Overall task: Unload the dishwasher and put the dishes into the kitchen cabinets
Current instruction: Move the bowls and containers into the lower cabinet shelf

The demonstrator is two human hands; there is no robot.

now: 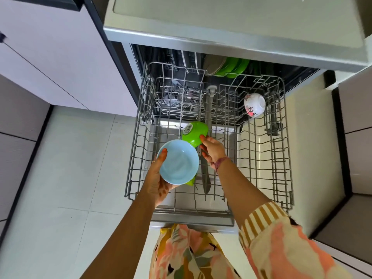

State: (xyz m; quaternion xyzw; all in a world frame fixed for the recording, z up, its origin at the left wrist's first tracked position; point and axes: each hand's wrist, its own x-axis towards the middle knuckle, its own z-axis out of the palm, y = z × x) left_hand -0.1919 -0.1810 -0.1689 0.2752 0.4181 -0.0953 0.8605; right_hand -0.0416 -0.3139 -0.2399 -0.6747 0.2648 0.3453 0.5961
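The dishwasher's upper rack (pixel 138 137) is pulled out over the open door. My left hand (pixel 159 178) holds a light blue bowl (pixel 178 162) upright, thumb over its rim, with a green dish (pixel 191 181) stacked beneath it. My right hand (pixel 211 149) grips the rim of an upside-down green bowl (pixel 194 132) with a label on its base, just above the rack's middle. A white floral bowl (pixel 254 105) lies tilted at the rack's far right. Green plates (pixel 231 67) and white plates (pixel 190 61) stand in the lower rack further in.
The counter edge (pixel 221 43) overhangs the dishwasher. Pale cabinet fronts (pixel 50 57) stand to the left and more cabinets (pixel 354 117) to the right. The spray arm (pixel 208 117) runs under the rack's centre. Tiled floor (pixel 70 158) lies at my left.
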